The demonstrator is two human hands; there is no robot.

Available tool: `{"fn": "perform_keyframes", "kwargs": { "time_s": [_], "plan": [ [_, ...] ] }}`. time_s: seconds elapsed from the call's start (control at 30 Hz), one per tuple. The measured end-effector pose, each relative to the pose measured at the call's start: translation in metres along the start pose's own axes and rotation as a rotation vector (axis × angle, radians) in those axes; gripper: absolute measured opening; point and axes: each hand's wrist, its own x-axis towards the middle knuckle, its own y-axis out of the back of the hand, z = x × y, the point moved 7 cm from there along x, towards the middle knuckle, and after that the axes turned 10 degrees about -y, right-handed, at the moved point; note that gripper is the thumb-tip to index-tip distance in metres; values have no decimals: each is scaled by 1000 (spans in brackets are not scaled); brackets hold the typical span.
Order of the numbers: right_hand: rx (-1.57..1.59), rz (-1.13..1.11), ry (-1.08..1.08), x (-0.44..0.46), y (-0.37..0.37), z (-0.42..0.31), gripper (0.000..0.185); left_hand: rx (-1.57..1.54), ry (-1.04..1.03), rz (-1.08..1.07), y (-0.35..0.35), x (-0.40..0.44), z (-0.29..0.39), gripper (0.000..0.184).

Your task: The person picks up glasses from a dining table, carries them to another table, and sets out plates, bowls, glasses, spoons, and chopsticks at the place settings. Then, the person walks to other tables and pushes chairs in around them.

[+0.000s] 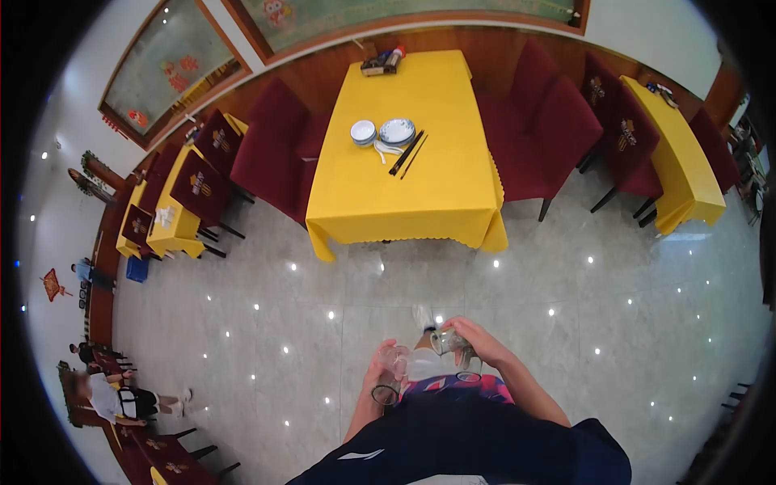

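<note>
Hands and glassware before a yellow-clothed surface (404,200). The left hand (375,370), on the near side of the surface and apart from it, is curled around clear glassware (386,394). The right hand (477,338), likewise short of the surface's near edge, grips clear glasses (444,343); the exact count in either hand cannot be told. Near the middle of the surface stand small bowls (363,132) and, just beside them, patterned plates (397,131); a white spoon (385,150) and dark chopsticks (407,154) lie nearer its front edge. A dark box (380,64) sits at its far end. Maroon chairs (279,149) flank the surface on both sides. A person in a white top (103,396) stands well to its left.
</note>
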Motion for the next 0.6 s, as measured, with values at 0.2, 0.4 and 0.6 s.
{"fn": "perform_keyframes", "kwargs": {
  "time_s": [0.2, 0.4, 0.6],
  "plan": [
    [-330, 81, -103, 116, 22, -69, 37, -124, -54, 15, 34, 121, 26, 72],
    [-1296, 670, 95, 233, 100, -171, 45, 178, 131, 121, 30, 287, 73, 66],
    [-1472, 879, 111, 389, 218, -250, 46, 502, 421, 221, 40, 355, 66, 41]
  ]
}}
